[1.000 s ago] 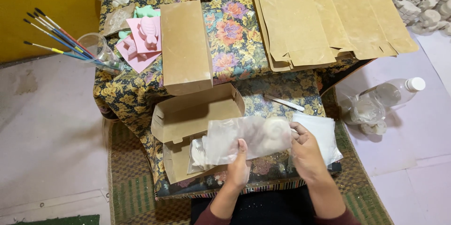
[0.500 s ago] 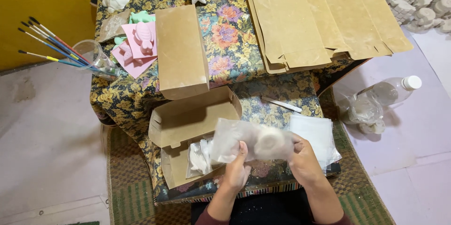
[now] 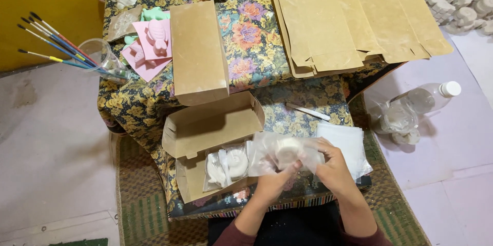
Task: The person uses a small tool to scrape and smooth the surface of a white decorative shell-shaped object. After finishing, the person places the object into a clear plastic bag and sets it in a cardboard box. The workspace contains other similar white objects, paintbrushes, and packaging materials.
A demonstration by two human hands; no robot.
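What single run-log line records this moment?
left hand: grips clear bag | right hand: same bag | inside: white plaster piece | beside: open cardboard box

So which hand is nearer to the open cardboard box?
Left. The left hand holds the clear bag right beside the open cardboard box; the right hand holds the bag's far side.

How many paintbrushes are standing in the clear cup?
4 can be told apart, all leaning left out of the clear cup: the top brush, second, third, and the lowest, yellow-handled brush. More may overlap unseen.
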